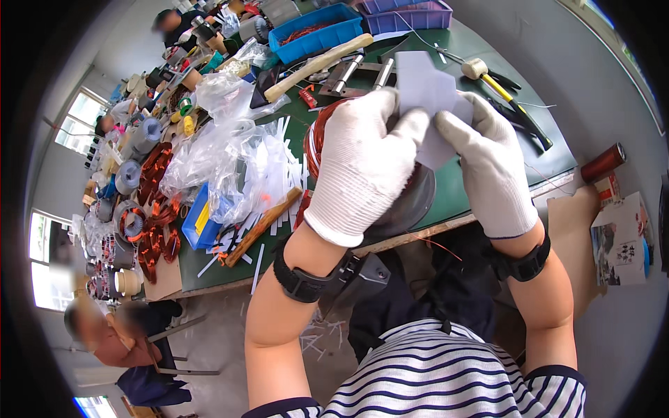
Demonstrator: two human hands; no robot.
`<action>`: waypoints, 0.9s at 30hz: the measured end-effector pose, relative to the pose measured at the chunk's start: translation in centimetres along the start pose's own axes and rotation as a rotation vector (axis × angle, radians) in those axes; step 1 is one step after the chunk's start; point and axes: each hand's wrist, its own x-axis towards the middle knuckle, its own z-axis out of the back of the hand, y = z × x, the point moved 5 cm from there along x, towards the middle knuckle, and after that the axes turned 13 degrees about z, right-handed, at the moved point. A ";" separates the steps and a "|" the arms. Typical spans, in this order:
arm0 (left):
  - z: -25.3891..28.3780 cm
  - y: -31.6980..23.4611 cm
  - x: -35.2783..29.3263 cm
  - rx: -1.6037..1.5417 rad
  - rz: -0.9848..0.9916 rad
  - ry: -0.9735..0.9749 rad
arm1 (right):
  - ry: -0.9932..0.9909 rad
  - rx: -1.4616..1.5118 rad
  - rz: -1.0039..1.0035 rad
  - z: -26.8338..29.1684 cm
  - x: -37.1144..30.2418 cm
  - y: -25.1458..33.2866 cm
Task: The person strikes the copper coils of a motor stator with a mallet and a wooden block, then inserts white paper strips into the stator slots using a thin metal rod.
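Both my hands wear white knit gloves. My left hand [362, 164] and my right hand [491, 164] together pinch a pale sheet of insulating paper [428, 94], folded and held up above the bench. Under my hands lies a round dark stator [411, 202] with copper wire windings [317, 136] showing at its left side. My left hand hides most of the stator. The green bench top [460, 188] lies beneath it.
A wooden mallet [317, 66] and a yellow-handled hammer [505, 94] lie behind my hands. Blue bins [317, 31], clear plastic bags [223, 139], white paper strips, a wooden stick [261, 226] and copper coils [150, 209] crowd the left. Other people sit along the bench's left side.
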 end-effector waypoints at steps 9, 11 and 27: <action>6.0 1.6 -4.2 -0.088 -0.039 -0.212 | 0.116 -0.645 0.306 -2.5 0.4 3.6; 8.0 2.3 -6.1 -0.033 -0.124 -0.345 | -0.095 -1.075 0.533 -2.4 -0.3 6.3; 6.3 9.5 -13.0 -0.821 0.188 -0.034 | 0.767 -0.729 0.473 -8.4 -4.5 5.0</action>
